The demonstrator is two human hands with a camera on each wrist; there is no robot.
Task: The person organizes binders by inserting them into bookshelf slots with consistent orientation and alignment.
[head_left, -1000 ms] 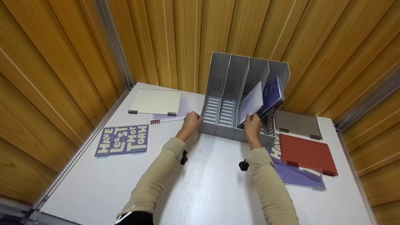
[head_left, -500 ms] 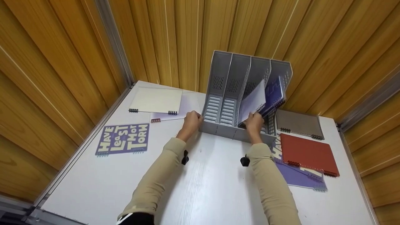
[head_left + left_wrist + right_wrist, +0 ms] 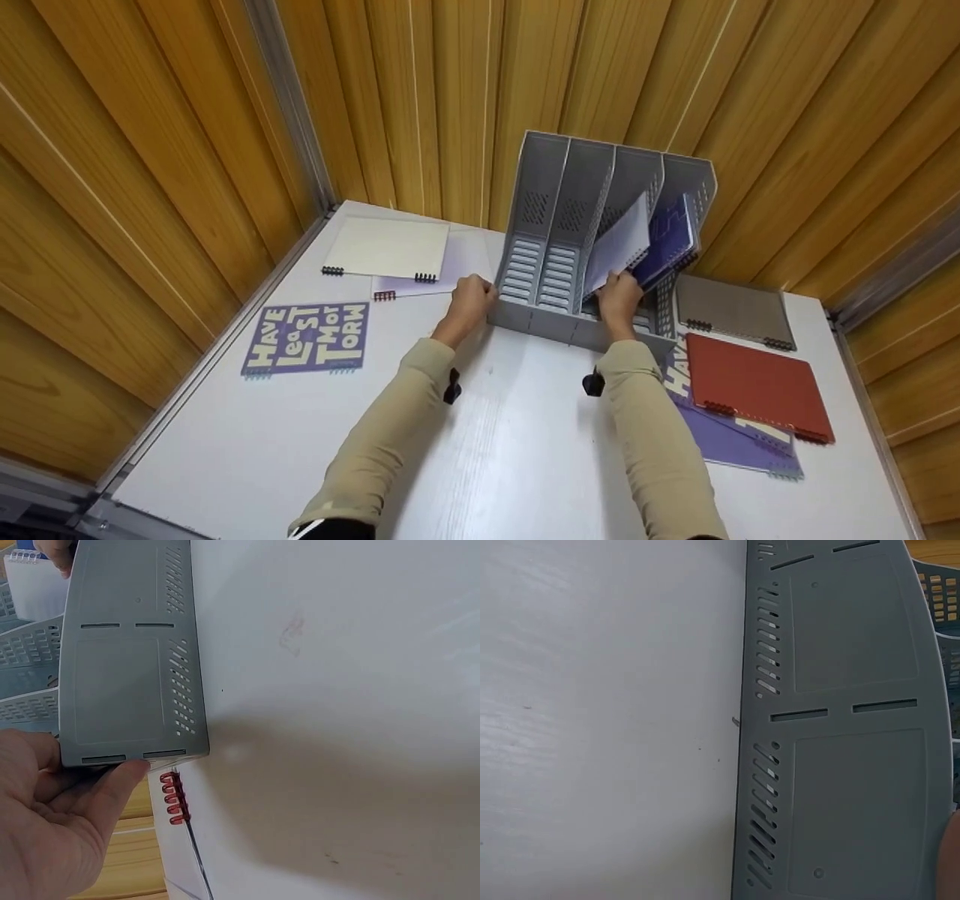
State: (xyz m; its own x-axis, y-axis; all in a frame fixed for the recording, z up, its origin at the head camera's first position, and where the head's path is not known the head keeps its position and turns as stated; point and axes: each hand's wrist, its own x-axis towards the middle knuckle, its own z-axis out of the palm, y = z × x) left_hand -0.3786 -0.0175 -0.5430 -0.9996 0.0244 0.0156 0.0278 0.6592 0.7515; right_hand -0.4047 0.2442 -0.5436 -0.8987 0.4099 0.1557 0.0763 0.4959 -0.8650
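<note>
one pale notebook (image 3: 621, 238), long axis slanting back-right; right fingers (image 3: 624, 286) pinching nearer end, left fingers (image 3: 478, 288) gripping rack (image 3: 551, 325).

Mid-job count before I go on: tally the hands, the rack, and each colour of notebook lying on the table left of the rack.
Left hand and right hand: 2
Grey rack: 1
Cream notebook: 1
Pale lilac notebook: 1
Purple lettered notebook: 1
Total: 6
</note>
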